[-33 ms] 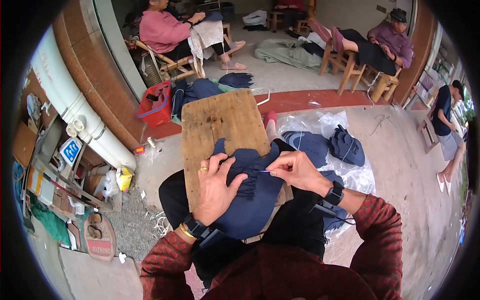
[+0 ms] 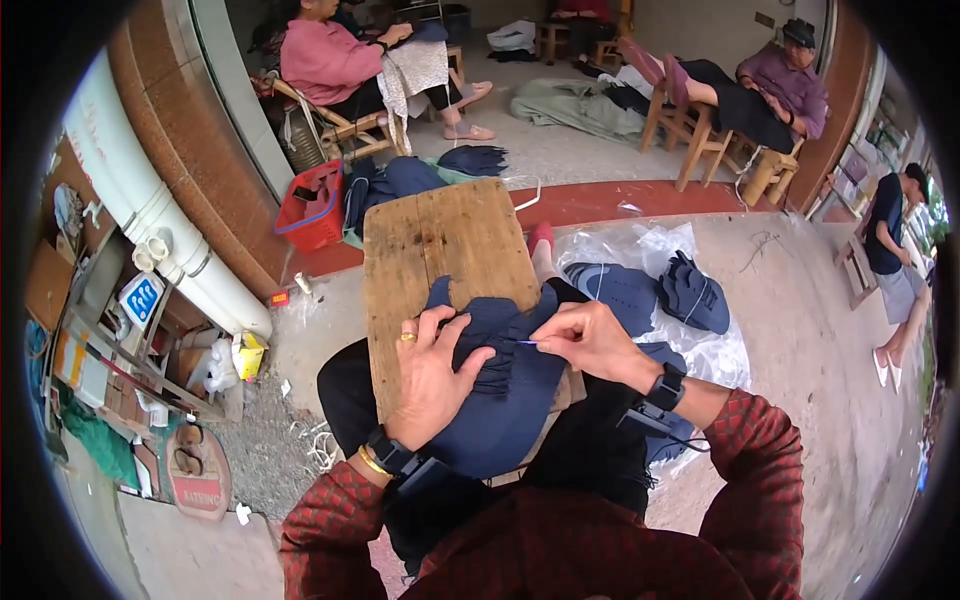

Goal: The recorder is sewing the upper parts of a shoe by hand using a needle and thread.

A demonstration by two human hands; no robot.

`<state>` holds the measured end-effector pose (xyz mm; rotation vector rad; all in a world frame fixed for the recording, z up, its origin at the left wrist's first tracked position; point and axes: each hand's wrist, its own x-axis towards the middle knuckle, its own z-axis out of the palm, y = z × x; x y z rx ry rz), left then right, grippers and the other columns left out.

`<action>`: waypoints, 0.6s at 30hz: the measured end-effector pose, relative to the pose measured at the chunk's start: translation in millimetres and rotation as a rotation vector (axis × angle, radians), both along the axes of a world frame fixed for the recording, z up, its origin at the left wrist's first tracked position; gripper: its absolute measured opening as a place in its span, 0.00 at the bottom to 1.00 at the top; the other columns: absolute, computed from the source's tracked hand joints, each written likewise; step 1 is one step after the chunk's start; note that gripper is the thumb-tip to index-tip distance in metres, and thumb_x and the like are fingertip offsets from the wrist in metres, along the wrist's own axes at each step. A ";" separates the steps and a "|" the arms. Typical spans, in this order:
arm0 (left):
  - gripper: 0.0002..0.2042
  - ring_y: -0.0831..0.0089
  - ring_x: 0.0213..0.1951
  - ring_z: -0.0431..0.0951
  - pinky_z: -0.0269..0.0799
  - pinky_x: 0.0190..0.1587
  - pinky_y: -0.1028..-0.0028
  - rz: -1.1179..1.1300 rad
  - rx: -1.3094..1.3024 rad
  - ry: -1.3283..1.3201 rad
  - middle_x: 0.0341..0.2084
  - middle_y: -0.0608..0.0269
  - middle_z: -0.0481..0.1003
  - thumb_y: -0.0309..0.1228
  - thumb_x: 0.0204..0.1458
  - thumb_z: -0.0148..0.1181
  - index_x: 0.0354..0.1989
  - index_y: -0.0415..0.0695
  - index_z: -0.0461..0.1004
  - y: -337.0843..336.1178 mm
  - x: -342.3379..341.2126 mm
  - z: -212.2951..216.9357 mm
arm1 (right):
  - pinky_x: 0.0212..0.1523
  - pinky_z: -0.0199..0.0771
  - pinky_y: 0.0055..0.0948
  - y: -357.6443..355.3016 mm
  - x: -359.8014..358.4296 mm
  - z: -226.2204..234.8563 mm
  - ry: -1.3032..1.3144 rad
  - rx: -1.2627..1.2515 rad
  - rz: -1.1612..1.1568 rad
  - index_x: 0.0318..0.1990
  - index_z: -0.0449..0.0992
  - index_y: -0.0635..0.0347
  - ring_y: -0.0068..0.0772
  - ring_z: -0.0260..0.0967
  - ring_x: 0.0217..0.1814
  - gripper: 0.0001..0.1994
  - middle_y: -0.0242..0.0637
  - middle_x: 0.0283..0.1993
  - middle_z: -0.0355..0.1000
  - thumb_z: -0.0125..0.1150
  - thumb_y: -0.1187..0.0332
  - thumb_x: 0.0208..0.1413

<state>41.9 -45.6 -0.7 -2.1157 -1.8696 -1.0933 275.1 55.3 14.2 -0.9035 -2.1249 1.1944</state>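
Observation:
A dark blue shoe-sole-shaped sheet [image 2: 510,420] lies over my lap and the near end of a wooden board [image 2: 440,235]. On it is a dark blue piece with a fringe of narrow strips [image 2: 490,345]. My left hand [image 2: 430,370] presses flat on the left side of this piece, thumb spread away from the fingers. Above the right side, my right hand [image 2: 590,340] pinches a thin purple stick-like tool [image 2: 526,342], its tip at the strips. The tool's exact kind is too small to make out.
To my right, dark blue cut pieces [image 2: 612,295] and a tied bundle [image 2: 694,292] lie on clear plastic [image 2: 735,345]. A red basket [image 2: 310,207] stands ahead left beside more blue pieces. People sit on wooden chairs farther off; a cluttered shelf [image 2: 120,365] is at left.

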 end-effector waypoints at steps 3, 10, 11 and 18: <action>0.23 0.54 0.51 0.69 0.66 0.54 0.58 -0.014 -0.011 -0.020 0.51 0.58 0.71 0.39 0.49 0.73 0.52 0.41 0.79 -0.6 1.3 -3.5 | 0.29 0.74 0.28 -0.8 -18.5 -1.0 -0.015 0.139 -0.016 0.33 0.84 0.65 0.22 0.76 0.28 0.04 0.37 0.27 0.78 0.73 0.74 0.52; 0.21 0.53 0.49 0.69 0.66 0.52 0.57 0.024 -0.042 -0.039 0.50 0.58 0.70 0.38 0.49 0.73 0.51 0.46 0.80 -14.2 3.4 -2.4 | 0.27 0.70 0.23 12.4 -13.4 -0.2 0.020 0.104 0.081 0.35 0.82 0.64 0.15 0.69 0.26 0.07 0.30 0.27 0.77 0.75 0.71 0.53; 0.21 0.53 0.48 0.69 0.65 0.52 0.56 0.037 -0.052 -0.045 0.49 0.57 0.69 0.37 0.49 0.73 0.51 0.46 0.80 -15.4 6.1 -1.7 | 0.27 0.70 0.25 14.2 -13.6 -1.5 0.038 0.178 0.106 0.35 0.82 0.63 0.17 0.69 0.26 0.07 0.31 0.26 0.76 0.75 0.71 0.53; 0.18 0.53 0.49 0.70 0.65 0.50 0.56 0.083 -0.106 -0.075 0.45 0.56 0.69 0.33 0.46 0.73 0.47 0.46 0.80 5.2 -8.7 11.0 | 0.28 0.70 0.26 32.2 -40.7 4.2 -0.012 0.207 0.074 0.37 0.82 0.63 0.19 0.69 0.25 0.07 0.32 0.27 0.75 0.74 0.72 0.53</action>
